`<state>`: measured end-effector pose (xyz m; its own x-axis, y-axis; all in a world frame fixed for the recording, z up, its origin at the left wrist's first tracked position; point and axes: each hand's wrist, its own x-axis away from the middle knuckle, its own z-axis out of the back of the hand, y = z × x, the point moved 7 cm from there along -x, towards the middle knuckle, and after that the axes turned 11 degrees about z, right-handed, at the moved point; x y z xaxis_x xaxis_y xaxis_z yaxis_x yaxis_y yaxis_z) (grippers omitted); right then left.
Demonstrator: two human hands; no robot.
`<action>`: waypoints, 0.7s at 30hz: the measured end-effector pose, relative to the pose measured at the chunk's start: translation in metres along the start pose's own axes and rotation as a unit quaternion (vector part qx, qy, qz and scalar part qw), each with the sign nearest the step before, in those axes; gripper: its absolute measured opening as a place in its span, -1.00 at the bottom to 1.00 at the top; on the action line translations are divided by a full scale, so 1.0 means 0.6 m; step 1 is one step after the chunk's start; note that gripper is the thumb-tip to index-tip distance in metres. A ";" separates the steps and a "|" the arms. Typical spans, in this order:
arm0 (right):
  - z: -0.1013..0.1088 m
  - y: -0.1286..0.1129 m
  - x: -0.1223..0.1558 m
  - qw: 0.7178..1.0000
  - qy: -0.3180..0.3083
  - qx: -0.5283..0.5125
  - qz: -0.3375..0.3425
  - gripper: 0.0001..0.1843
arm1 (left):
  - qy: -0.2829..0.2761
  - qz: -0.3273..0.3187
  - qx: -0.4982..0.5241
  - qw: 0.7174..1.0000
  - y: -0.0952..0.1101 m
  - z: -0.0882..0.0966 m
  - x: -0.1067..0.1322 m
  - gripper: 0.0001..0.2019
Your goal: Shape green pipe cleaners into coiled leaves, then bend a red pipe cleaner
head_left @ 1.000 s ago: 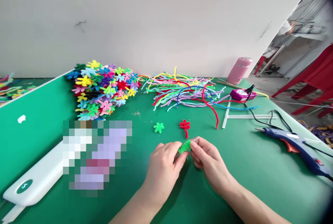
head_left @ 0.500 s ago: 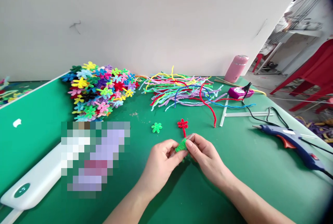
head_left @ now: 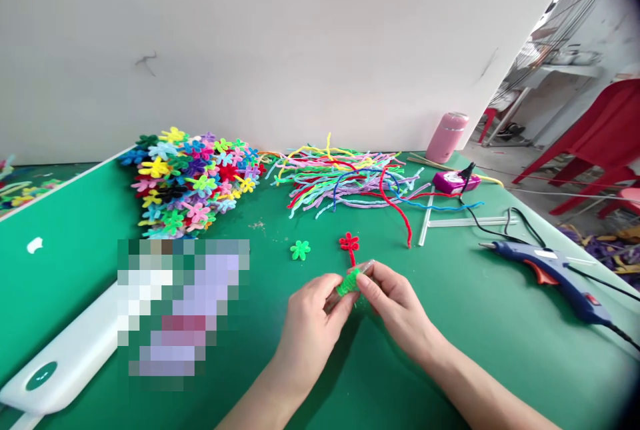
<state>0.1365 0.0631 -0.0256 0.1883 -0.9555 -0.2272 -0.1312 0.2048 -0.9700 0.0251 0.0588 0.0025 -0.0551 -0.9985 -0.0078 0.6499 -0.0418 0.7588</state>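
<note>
Both hands meet near the middle of the table around a green pipe cleaner (head_left: 349, 282), coiled round a thin, clear-looking rod (head_left: 369, 266). My left hand (head_left: 313, 310) pinches the coil's left end. With thumb and fingertips, my right hand (head_left: 393, 297) grips its right end, where the rod pokes out. Just beyond the fingers lies a red pipe-cleaner flower (head_left: 349, 242) on a short red stem; the stem's lower end is hidden by the hands. To its left, a loose green flower (head_left: 301, 251) rests on the table.
A heap of colourful flowers (head_left: 195, 180) stands at the back left, beside a pile of pipe cleaners (head_left: 350, 180). Right are clear glue sticks (head_left: 465, 222), a blue glue gun (head_left: 550, 270) with its cord, a purple box (head_left: 456, 182) and a pink bottle (head_left: 447, 138). A white device (head_left: 65, 363) lies left.
The view has tilted up a little, showing more over the white board. Both hands keep their hold on the green coil, which has turned slightly, baring more of the rod.
</note>
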 end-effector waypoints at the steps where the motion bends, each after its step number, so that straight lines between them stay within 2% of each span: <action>1: 0.000 0.005 0.000 1.000 0.009 -0.021 -0.012 -0.75 | 0.005 -0.010 -0.005 1.000 0.002 0.001 0.002 -0.85; 8: -0.002 0.020 0.001 0.989 0.042 -0.121 -0.079 -0.69 | 0.007 -0.072 0.008 0.997 0.011 0.001 0.010 -0.84; 16: -0.002 0.026 -0.001 0.983 0.051 -0.148 -0.096 -0.63 | 0.011 -0.045 0.045 0.998 0.006 -0.001 0.009 -0.92; 21: -0.002 0.028 0.001 0.981 0.055 -0.152 -0.107 -0.62 | 0.022 -0.057 0.049 0.997 0.009 0.004 0.008 -0.94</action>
<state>0.1331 0.0658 -0.0422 0.1395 -0.9902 0.0061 -0.3872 -0.0602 -0.9200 0.0268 0.0538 0.0081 -0.0885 -0.9883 -0.1245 0.5647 -0.1527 0.8110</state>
